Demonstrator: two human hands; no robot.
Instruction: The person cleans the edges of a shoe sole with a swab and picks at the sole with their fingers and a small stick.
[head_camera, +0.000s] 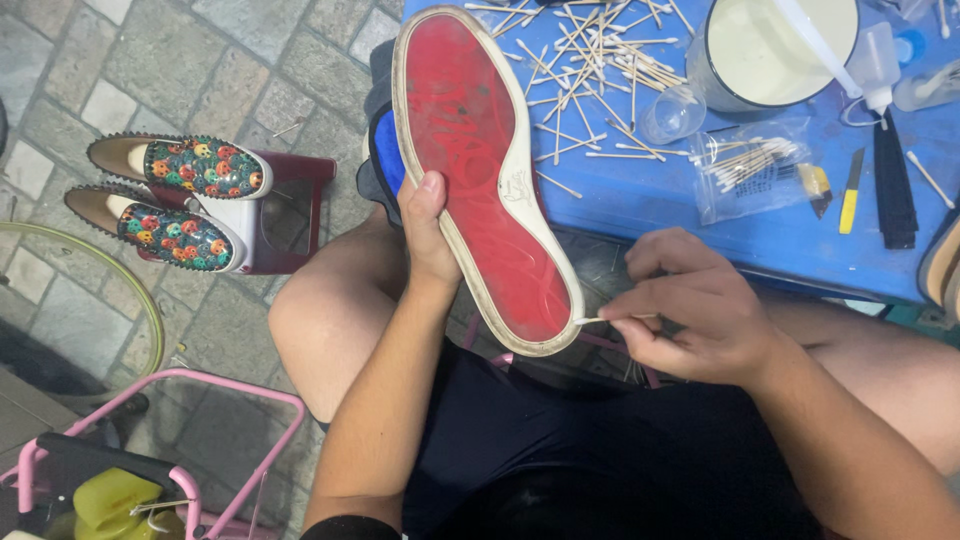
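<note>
My left hand (428, 232) grips a shoe (480, 160) by its side, sole turned up toward me. The sole is red with a worn white rim. My right hand (690, 310) pinches a cotton swab (605, 319) between thumb and fingers, its tip touching the white rim at the shoe's near end. Both hands are over my lap, in front of a blue table (660, 205).
Several used cotton swabs (590, 70) litter the blue table, with a white-filled pot (775, 45), a clear bag of swabs (745, 165), a small bottle (875, 60) and a black and yellow tool (850, 190). Two multicoloured studded shoes (185, 200) rest on a dark red stool (295, 215). A pink metal frame (215, 395) stands lower left.
</note>
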